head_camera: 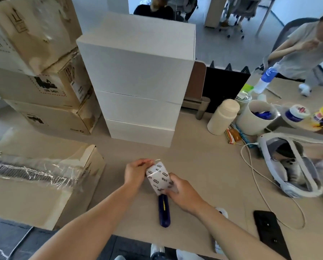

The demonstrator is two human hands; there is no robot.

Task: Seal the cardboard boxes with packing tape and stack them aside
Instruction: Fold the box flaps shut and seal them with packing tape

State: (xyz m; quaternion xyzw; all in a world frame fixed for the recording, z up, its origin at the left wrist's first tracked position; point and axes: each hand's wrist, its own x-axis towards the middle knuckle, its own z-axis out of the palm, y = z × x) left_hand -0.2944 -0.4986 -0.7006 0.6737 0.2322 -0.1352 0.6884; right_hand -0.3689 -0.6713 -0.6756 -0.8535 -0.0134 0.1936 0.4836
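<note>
Both hands meet just below frame centre, over the desk (203, 162); between them a roll of packing tape (159, 177), white core printed with small dark labels, held off the surface and tilted.
Left hand (135, 172) at the roll's 10 o'clock edge; fingers curled, pinching at the rim where a clear, shiny strip shows; cannot tell whether it is the loose end.
Right hand (183, 194) at the roll's 5 o'clock; fingers and thumb clamped round the lower rim.
Blue utility knife (164, 212) flat on the desk directly under the hands, at 6 o'clock from the roll; its upper end is hidden by the roll and right hand.
Brown cardboard box (35, 199) at 8 o'clock, on the desk's near edge; its top seam carries wrinkled clear tape.
Stack of brown cartons (35, 77) at 10 o'clock, three high, printed with dark marks.
Stack of white boxes (138, 81) at 12 o'clock, three tiers, just beside the brown stack.
At 2 to 3 o'clock: pale flask (222, 117), white cup (254, 121), water bottle (265, 79); a headset (291, 166) with a white cable (254, 175) looping over the desk.
Black phone (269, 231) at 4 o'clock, well apart from the hands.
A second person (306, 47) stands at 2 o'clock beyond the desk.
</note>
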